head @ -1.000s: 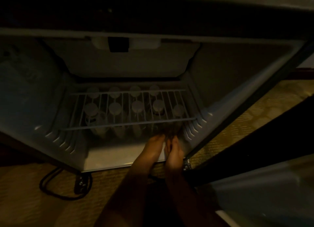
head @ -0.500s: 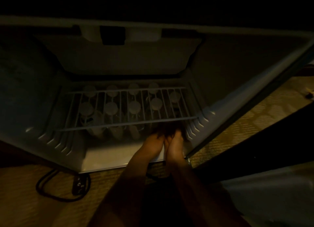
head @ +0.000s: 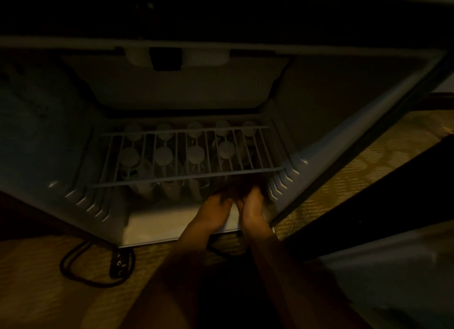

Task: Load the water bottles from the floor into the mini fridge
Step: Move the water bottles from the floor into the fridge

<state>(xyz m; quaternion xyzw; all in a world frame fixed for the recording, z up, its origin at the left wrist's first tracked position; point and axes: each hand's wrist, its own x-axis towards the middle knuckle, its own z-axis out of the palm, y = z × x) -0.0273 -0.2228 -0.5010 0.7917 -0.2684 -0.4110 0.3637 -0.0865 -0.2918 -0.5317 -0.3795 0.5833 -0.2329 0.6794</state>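
Left hand (head: 213,212), right hand (head: 253,209) under wire shelf (head: 186,154) beside bottles (head: 167,171); grip unreadable (fingers shadowed).

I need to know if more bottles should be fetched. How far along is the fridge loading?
Mostly done: two rows of bottles stand under the wire shelf. Both hands, left hand and right hand, reach into the front right corner; what they hold is hidden. No bottles show on the floor.

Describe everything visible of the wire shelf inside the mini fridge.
The wire shelf is a pale rack of thin parallel rods between a front and a back bar. It sits level, its ends slotted into ribbed side walls. Nothing rests on it. Capped water bottles stand beneath, seen through the rods. Both hands reach under its front right corner; contact is unclear.
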